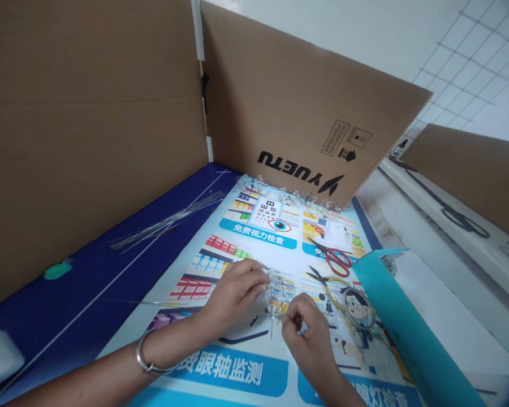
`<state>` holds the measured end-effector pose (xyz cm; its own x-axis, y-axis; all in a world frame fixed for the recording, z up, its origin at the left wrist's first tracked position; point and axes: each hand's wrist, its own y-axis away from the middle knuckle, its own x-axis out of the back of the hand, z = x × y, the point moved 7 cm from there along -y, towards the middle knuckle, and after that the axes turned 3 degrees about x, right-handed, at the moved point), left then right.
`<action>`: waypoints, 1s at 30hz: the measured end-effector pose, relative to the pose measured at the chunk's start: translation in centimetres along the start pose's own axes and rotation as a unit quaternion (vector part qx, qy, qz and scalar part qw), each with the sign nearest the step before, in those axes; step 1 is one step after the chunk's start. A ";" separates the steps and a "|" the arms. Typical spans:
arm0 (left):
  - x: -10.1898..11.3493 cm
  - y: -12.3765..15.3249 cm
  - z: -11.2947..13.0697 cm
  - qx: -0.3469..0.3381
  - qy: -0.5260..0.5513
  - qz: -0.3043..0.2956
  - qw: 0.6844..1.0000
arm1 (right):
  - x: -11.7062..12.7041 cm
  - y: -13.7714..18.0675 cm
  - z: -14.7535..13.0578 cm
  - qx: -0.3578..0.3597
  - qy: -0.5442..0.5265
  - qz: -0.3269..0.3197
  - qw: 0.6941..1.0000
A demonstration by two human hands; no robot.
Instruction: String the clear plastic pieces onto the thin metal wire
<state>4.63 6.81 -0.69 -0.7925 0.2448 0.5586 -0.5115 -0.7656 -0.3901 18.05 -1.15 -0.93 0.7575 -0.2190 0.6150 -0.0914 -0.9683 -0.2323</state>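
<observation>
My left hand (234, 289) is closed in a pinch on a small cluster of clear beads on wire (280, 294), which rests on a printed poster (254, 237). My right hand (307, 330) is closed too, pinching a thin wire at the cluster's lower edge. A silver bangle sits on my left wrist. Both hands meet over the middle of the poster.
Red-handled scissors (337, 260) and yellow-handled pliers (328, 281) lie right of the hands. A teal folder (402, 328) slants at the right. A bundle of thin wires (169, 220) lies on the blue mat (89, 282). Loose clear beads (297, 195) line the far cardboard wall (305, 118).
</observation>
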 end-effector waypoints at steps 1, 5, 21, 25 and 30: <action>0.0 0.0 0.0 0.000 0.001 0.000 1.000 | 0.0 0.0 0.0 0.000 0.000 -0.002 1.000; -0.1 0.0 0.0 -0.010 0.005 0.005 1.000 | -0.1 0.1 0.1 0.006 -0.001 -0.004 1.000; -0.9 0.6 1.6 -0.100 -0.049 -0.041 0.993 | -0.7 0.5 -0.5 0.055 0.052 -0.033 0.997; -0.8 0.4 1.2 -0.060 -0.015 -0.052 0.997 | -0.6 0.4 -0.3 0.046 0.036 -0.023 0.998; -0.8 0.3 0.8 -0.033 -0.004 -0.051 0.998 | 0.1 0.1 0.0 0.014 0.006 0.023 1.000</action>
<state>5.36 5.89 -0.70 -0.7330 0.3137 0.6036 -0.6099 -0.6959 -0.3791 18.12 -1.30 -0.85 0.7451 -0.2648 0.6122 -0.1070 -0.9534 -0.2821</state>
